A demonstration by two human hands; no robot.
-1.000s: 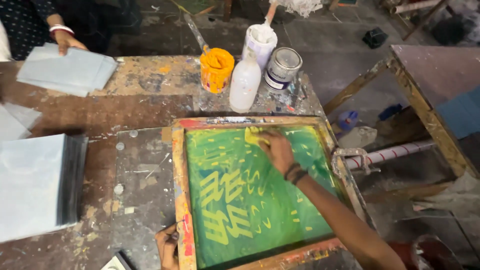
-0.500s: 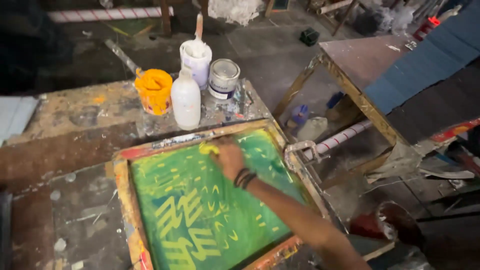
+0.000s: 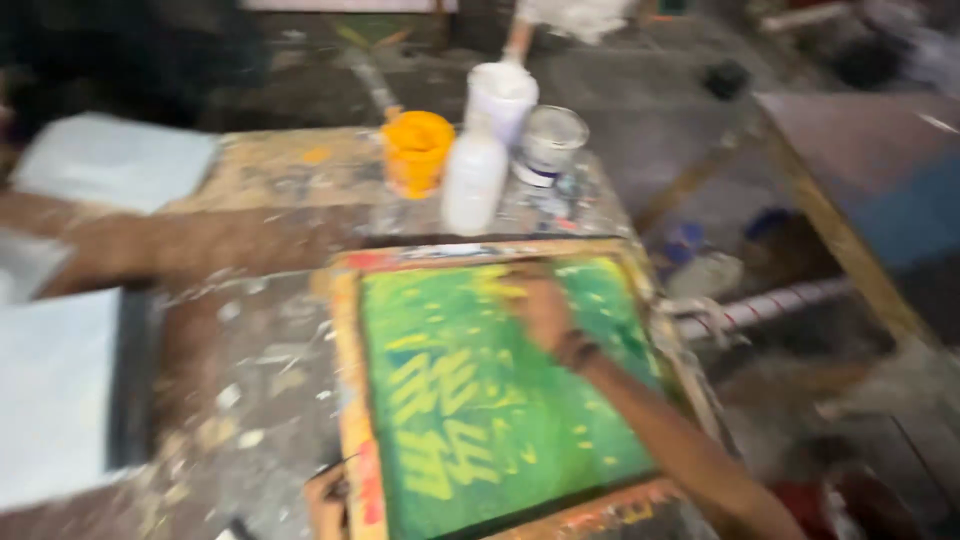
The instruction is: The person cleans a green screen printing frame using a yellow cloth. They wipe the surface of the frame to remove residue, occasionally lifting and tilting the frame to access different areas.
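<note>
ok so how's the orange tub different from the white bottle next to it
The orange tub is short, wide and open at the top; the white bottle is taller, slimmer and narrows toward its top. The tub is bright orange, the bottle plain white. The bottle stands nearer the green screen, where the right hand rests; the tub sits further back and to its left. Both stand upright on the paint-spattered table.

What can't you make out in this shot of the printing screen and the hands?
- Head view, right hand: motion blur hides whether the fingers hold anything against the green screen.
- Left hand: cut off by the bottom edge at the wooden frame; grip unclear.
- Yellow pattern: too smeared to read its shape.
- White bottle, orange cup and tin: contents blurred.
</note>
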